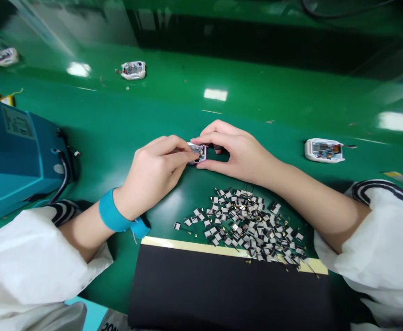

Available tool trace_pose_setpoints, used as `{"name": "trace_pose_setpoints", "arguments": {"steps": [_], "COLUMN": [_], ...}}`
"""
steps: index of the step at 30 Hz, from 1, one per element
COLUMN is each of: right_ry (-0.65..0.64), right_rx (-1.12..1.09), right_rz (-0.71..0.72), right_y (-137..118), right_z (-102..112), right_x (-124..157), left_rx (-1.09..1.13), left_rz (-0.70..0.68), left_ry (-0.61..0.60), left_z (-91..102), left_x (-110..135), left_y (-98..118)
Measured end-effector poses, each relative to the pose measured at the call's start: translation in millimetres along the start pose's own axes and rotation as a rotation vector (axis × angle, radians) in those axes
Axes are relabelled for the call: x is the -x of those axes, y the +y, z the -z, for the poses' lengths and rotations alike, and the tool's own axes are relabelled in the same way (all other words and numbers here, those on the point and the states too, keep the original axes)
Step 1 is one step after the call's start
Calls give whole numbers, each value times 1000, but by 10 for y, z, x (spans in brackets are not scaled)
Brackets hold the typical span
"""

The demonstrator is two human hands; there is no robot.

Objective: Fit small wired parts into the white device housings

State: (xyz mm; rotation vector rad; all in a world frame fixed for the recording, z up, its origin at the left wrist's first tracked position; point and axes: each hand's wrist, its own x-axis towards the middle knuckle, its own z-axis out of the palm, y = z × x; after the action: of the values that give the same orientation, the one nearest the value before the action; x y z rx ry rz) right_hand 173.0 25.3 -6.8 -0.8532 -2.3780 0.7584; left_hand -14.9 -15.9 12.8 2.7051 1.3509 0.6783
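My two hands meet over a small white device shell [197, 152] with a circuit board showing inside it, held just above the green belt [194, 110]. My left hand [155, 172] curls round its left side, index finger and thumb pinched onto it. My right hand [237, 151] grips its right side, fingers arched over the top. A blue strap [113, 212] circles my left wrist. A heap of several small grey and black parts [246, 225] lies just in front of my hands.
A black mat [222, 289] with a yellow tape edge lies nearest me. A blue machine [15, 151] with a black cable stands at the left. More open white shells rest on the belt at right [323, 150], at the back [133, 70] and far left [4, 56].
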Motion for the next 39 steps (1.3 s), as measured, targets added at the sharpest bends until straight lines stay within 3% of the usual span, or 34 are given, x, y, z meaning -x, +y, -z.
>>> {"name": "trace_pose_setpoints", "arguments": {"steps": [17,39], "right_ry": [20,14], "right_rx": [59,58], "right_rz": [83,79], "right_y": [13,29], "right_z": [10,9], "right_x": [18,16], "left_rx": [-22,-8], "left_rz": [-12,-15], "left_ry": [-50,-39], "left_z": [15,16], "left_x": [-22,-27], "left_y": [12,17]}}
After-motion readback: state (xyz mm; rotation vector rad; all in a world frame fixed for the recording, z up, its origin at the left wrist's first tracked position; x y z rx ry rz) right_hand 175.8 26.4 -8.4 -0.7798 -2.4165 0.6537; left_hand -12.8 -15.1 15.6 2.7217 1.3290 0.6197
